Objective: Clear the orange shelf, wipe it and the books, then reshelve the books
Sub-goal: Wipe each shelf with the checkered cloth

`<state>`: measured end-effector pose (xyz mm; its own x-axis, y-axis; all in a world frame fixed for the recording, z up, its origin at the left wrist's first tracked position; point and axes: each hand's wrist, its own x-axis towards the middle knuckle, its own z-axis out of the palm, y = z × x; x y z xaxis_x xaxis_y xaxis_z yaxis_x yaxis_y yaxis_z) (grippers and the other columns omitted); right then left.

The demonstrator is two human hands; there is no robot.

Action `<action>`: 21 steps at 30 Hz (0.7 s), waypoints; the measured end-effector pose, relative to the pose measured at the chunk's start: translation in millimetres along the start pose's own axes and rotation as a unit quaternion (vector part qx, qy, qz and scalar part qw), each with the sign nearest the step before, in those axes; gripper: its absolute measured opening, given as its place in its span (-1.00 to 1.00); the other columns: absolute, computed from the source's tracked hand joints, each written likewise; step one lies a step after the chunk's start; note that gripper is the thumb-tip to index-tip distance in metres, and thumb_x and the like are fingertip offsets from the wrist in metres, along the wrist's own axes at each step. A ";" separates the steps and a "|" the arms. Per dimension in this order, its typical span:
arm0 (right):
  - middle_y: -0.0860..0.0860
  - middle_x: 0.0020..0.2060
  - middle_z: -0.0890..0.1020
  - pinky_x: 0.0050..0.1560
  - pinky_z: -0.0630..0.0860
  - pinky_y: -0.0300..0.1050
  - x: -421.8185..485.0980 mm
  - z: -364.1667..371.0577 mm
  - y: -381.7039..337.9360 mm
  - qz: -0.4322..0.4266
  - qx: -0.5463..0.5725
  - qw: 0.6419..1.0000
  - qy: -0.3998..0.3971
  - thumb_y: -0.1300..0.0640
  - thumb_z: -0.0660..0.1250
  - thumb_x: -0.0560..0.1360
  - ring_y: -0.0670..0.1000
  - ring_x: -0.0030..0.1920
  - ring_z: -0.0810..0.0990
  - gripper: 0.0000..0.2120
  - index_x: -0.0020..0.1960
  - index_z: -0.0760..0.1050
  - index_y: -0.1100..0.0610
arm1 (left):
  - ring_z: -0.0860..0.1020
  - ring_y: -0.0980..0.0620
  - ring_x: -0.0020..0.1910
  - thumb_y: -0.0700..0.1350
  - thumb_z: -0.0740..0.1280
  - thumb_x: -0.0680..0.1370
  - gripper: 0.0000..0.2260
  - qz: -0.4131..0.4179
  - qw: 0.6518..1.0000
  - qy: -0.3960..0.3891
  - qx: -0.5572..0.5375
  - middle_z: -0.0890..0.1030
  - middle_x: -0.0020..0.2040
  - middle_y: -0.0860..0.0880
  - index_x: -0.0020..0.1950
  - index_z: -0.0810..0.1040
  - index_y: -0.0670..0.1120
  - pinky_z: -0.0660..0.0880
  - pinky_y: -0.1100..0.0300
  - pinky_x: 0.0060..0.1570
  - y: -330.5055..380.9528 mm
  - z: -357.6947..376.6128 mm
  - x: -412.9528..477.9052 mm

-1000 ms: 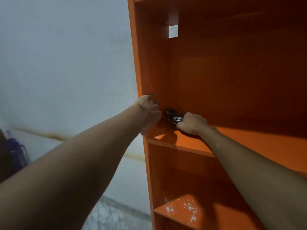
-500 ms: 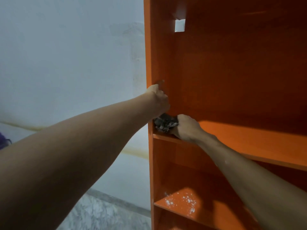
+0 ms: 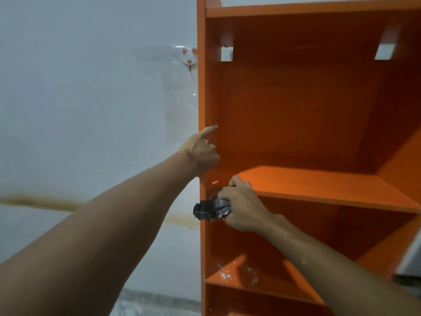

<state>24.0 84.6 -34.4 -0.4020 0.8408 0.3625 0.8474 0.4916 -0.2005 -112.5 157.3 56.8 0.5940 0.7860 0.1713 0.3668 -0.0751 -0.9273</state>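
— Starting with the fingers, what is gripped by them?

— A dark checked cloth [image 3: 209, 209] is gripped by the curled fingers [image 3: 238, 187] of the right hand [image 3: 241, 208], at the near left corner of the middle board [image 3: 330, 188] of the orange shelf [image 3: 201, 87]. The cloth sticks out leftward across the front edge of the side panel. On the left hand [image 3: 202, 153] the index finger [image 3: 209, 131] is held straight against the panel's inner face and the rest are curled. Whether the panel is gripped cannot be told.

— And what is kept in the compartments?

— White specks [image 3: 227, 273] are scattered on the lower board [image 3: 262, 286]. Two pale cut-outs [image 3: 227, 54] are seen high in the back panel.

— What is changed from half a second ago?

— The cloth, then laid on the middle board's corner, is now carried off its front edge and lower. The index finger is stretched further out, and the top board [image 3: 307, 9] is brought into view.
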 end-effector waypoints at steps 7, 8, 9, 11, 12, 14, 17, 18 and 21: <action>-0.12 -0.09 0.61 -0.08 0.31 -0.02 -10.8 -14.2 7.2 0.079 0.042 0.987 0.134 0.27 0.31 0.40 -0.01 -0.08 0.34 -0.63 0.11 0.58 -0.08 | 0.48 -0.02 0.35 0.02 0.34 0.56 -0.77 0.069 0.990 0.052 -0.108 0.62 0.22 0.00 0.17 0.59 0.00 -0.03 -0.08 0.52 -1.3 1.2 -10.5; -0.12 -0.02 0.62 -0.05 0.34 -0.01 -7.2 -14.9 8.3 0.092 0.018 0.981 0.171 0.24 0.35 0.43 -0.02 -0.06 0.35 -0.64 0.16 0.57 -0.08 | 0.49 -0.01 0.33 0.03 0.34 0.56 -0.79 0.071 0.989 0.062 -0.117 0.63 0.20 0.01 0.15 0.59 0.00 -0.01 -0.07 0.52 -2.2 -0.3 -12.2; -0.12 0.07 0.61 0.00 0.35 0.00 -3.4 -14.6 8.1 0.106 -0.010 0.976 0.189 0.21 0.38 0.46 -0.02 -0.01 0.38 -0.62 0.23 0.54 -0.08 | 0.50 -0.01 0.31 0.05 0.34 0.56 -0.80 0.070 0.988 0.065 -0.124 0.63 0.18 0.02 0.12 0.59 0.00 0.02 -0.06 0.51 -3.9 -2.8 -14.9; -0.08 0.28 0.51 0.16 0.35 0.04 3.5 -8.3 4.8 0.116 -0.085 0.980 0.140 0.16 0.39 0.49 0.04 0.17 0.41 -0.54 0.35 0.44 -0.08 | 0.52 0.01 0.28 0.09 0.34 0.55 -0.79 0.073 0.985 0.077 -0.132 0.63 0.15 0.04 0.09 0.59 0.01 0.05 -0.04 0.50 -4.6 -1.5 -16.0; -0.05 0.35 0.44 0.25 0.31 0.10 6.3 -2.3 1.9 0.110 -0.132 0.982 0.083 0.17 0.36 0.50 0.09 0.27 0.38 -0.54 0.36 0.42 -0.07 | 0.52 0.01 0.27 0.09 0.34 0.55 -0.78 0.073 0.986 0.077 -0.129 0.63 0.15 0.04 0.10 0.59 0.01 0.06 -0.02 0.49 -4.1 -0.5 -16.9; 0.04 0.42 0.36 0.38 0.18 0.24 8.0 10.4 -5.6 0.096 -0.199 0.975 0.001 0.17 0.32 0.50 0.17 0.40 0.27 -0.57 0.34 0.45 -0.05 | 0.52 0.02 0.28 0.09 0.33 0.56 -0.76 0.069 0.987 0.088 -0.118 0.63 0.18 0.04 0.16 0.59 0.02 0.09 0.01 0.45 -3.8 0.5 -18.5; 0.09 0.44 0.34 0.43 0.01 0.38 7.2 14.7 -10.0 0.105 -0.219 0.970 -0.028 0.19 0.31 0.51 0.21 0.50 0.12 -0.55 0.38 0.44 -0.05 | 0.50 0.02 0.30 0.07 0.31 0.57 -0.74 0.062 0.988 0.097 -0.107 0.62 0.22 0.03 0.19 0.58 0.01 0.09 0.02 0.43 -2.0 1.7 -19.5; 0.08 0.44 0.34 0.44 0.00 0.38 7.0 13.8 -10.4 0.103 -0.225 0.968 -0.032 0.20 0.30 0.52 0.21 0.51 0.11 -0.55 0.39 0.44 -0.05 | 0.49 0.02 0.31 0.07 0.31 0.57 -0.75 0.060 0.988 0.096 -0.103 0.61 0.21 0.03 0.18 0.58 0.01 0.09 0.02 0.43 0.1 1.6 -20.2; 0.03 0.47 0.32 0.42 0.06 0.36 5.1 6.8 -11.6 0.090 -0.225 0.970 -0.035 0.25 0.27 0.55 0.22 0.49 0.15 -0.55 0.39 0.45 -0.06 | 0.47 0.02 0.33 0.05 0.29 0.58 -0.79 0.049 0.989 0.089 -0.107 0.61 0.22 0.04 0.16 0.58 0.02 0.08 0.00 0.45 9.4 0.0 -22.2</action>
<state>9.8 84.8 -36.4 -0.2437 0.9245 0.2930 0.9650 0.2009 0.1686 -122.2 139.1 44.2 0.7440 0.6495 0.1568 0.4329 -0.2898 -0.8536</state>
